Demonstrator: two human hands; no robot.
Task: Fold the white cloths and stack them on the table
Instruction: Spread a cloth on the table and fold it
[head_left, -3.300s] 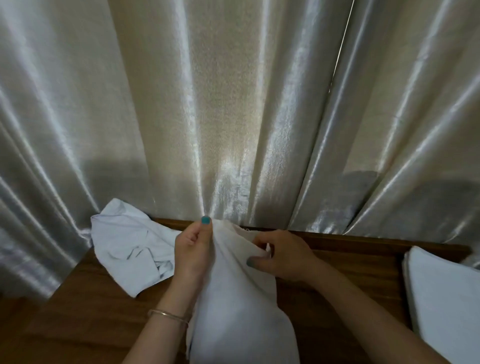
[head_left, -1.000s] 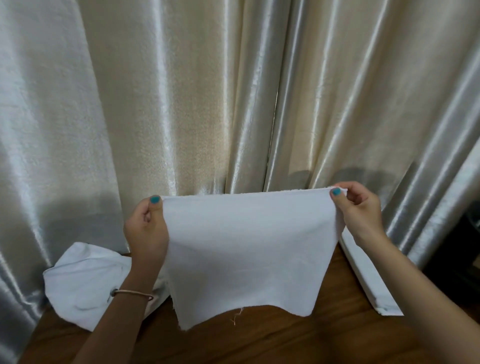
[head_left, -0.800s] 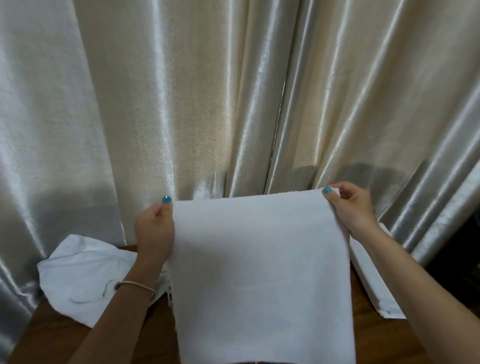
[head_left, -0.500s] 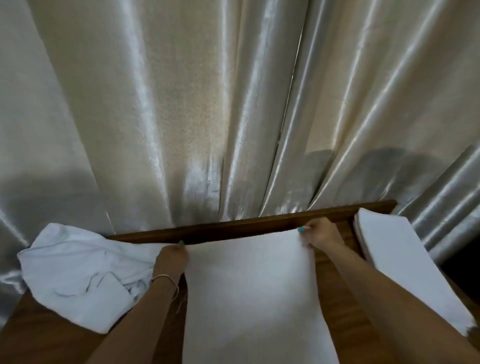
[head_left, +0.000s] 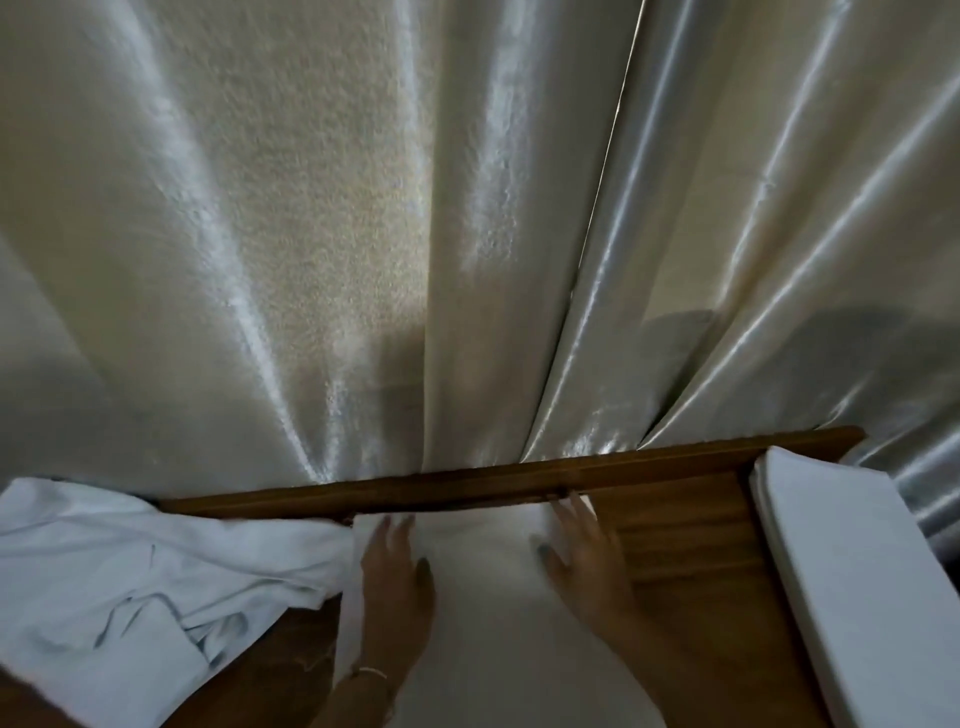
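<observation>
White cotton, matte and a little fuzzy, covers the middle of the table (head_left: 675, 525): one cloth (head_left: 483, 613) lies spread flat, its far edge running straight just short of the raised wooden lip at the back. Both hands lie palm-down on it with the fingers stretched out, gripping nothing. The left hand (head_left: 397, 587) presses near the cloth's far left corner, painted nails showing and a thin bangle (head_left: 371, 673) on the wrist. The right hand (head_left: 584, 558) rests flat at the far right corner, its fingertips reaching the cloth's edge where bare wood begins. Between the two palms the fabric looks smooth and unwrinkled; motion blur softens the fingers' outlines.

Just to the outer side of the left hand, touching the cloth's left edge, sits a rumpled pile (head_left: 130, 587) of more white fabric, bluish in its creases, with soft folds and a loose flap hanging toward the near edge. Off to the outer side of the right hand, across a strip of ribbed brown wood, stands a stack (head_left: 857, 571) of folded cloths, a crisp oblong block with squared sides and thin layered edges.

Behind everything hangs a curtain (head_left: 363, 234), satin-like, pale cream and silver, falling in long glossy pleats that catch the light, with a grainy weave in its flatter panels.
</observation>
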